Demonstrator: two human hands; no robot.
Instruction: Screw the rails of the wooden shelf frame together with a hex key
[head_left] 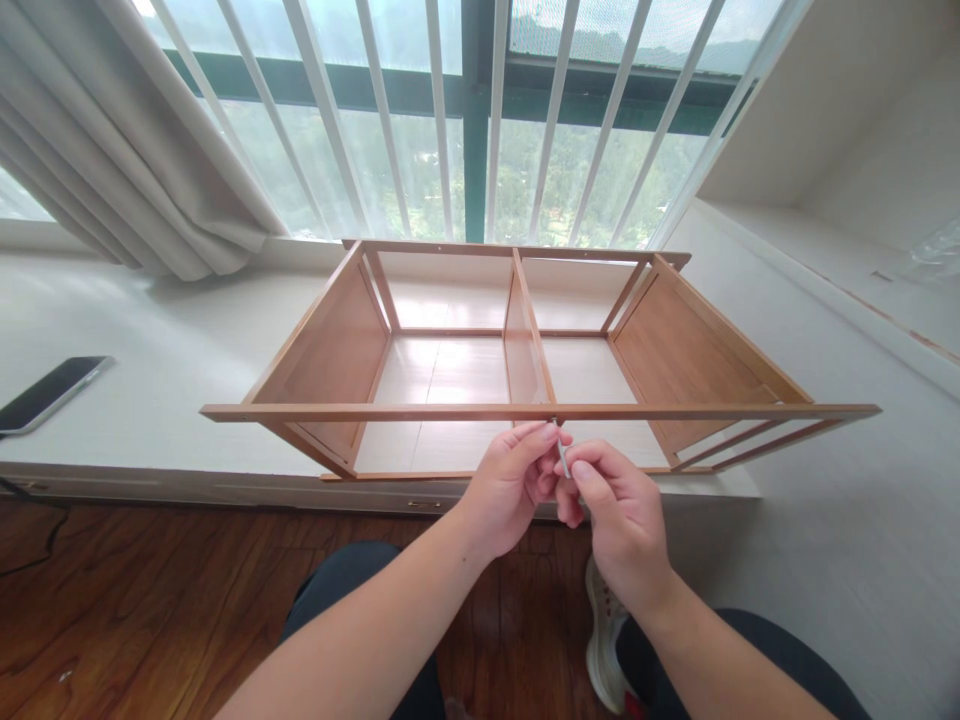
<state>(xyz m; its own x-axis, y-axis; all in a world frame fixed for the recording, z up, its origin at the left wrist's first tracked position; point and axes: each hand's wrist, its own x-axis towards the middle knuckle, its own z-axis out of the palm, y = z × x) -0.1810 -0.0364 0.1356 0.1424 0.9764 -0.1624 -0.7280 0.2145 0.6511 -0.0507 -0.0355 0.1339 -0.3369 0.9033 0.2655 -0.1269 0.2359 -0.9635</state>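
A wooden shelf frame (420, 412) lies on the white window ledge, with two end panels and a middle panel (525, 320) between long rails. At the front rail, where the middle panel meets it, a slim grey metal hex key (562, 457) points up to the rail's near face. My left hand (514, 478) is closed around the key's upper end, just under the rail. With thumb and forefinger my right hand (621, 515) pinches its lower end. The fingers hide any screw there.
A phone (52, 392) lies on the ledge (165, 350) at left. A grey curtain (142, 130) hangs beside the barred window. Drawers with handles (425, 504) front the ledge. A white wall (847, 380) stands close at right; a black cable (52, 540) trails at far left.
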